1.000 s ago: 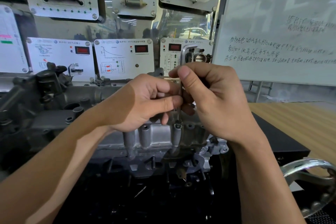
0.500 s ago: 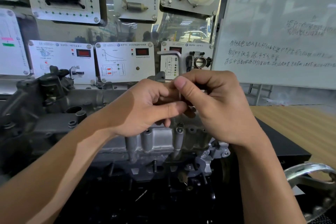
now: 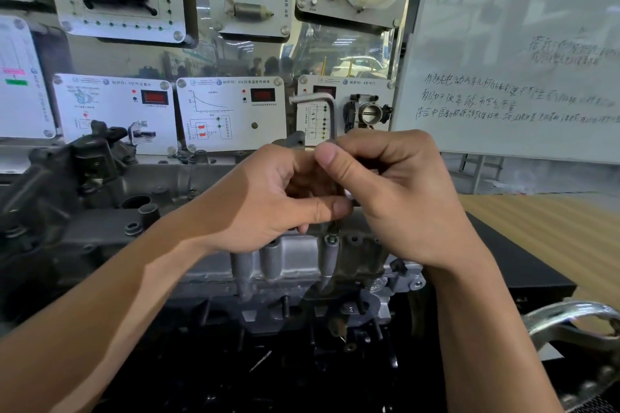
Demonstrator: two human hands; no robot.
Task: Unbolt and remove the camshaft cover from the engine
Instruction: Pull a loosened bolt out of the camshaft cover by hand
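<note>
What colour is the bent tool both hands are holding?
Silvery grey metal: the hex key, clearest in the head view against the white panel.

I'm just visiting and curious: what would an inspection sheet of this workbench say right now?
Surface: wooden table at right, bare where visible.
Job's things: grey camshaft cover on the engine; L-shaped hex key upright, tip at a bolt.
Clutter: shiny metal part at lower right; black box beside the engine.
Hands: left hand and right hand both pinch the key's shaft.
Cables: nothing seen.
Surroundings: training panels on the wall; whiteboard with handwriting.
</note>
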